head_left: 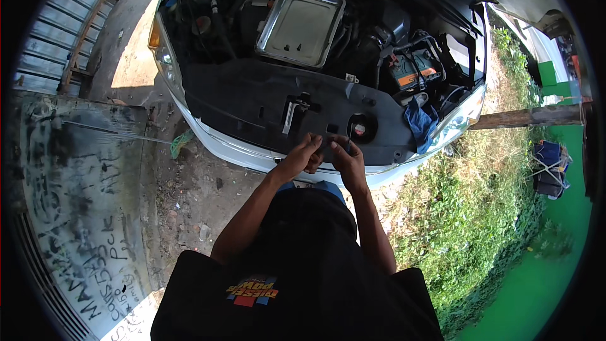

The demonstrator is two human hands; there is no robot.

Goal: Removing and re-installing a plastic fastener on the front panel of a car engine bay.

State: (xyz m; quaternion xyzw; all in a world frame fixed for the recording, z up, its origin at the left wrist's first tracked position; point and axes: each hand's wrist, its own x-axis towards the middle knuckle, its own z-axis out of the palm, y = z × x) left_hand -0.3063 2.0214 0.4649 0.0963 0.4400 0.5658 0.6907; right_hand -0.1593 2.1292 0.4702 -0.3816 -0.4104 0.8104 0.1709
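My left hand [306, 151] and my right hand [346, 155] are close together at the front edge of the black plastic cover [227, 95]. My left fingers are closed on something small I cannot make out. My right hand grips a thin dark tool [350, 131] pointing upward, beside a round opening with a red-marked cap [358, 129]. A metal latch [292, 113] shows in a slot left of it. Behind, a steel tray [300, 19] with small dark parts lies over the engine. A blue cloth [421, 126] lies at the cover's right end, below the battery [413, 72].
The white car's bumper [221, 151] curves toward me. A graffiti-covered wall [76, 202] and corrugated metal sheet [63, 31] are at left. Weeds [454, 227], a wooden beam [517, 118], a folded blue item [549, 167] and a green wall [543, 278] are at right.
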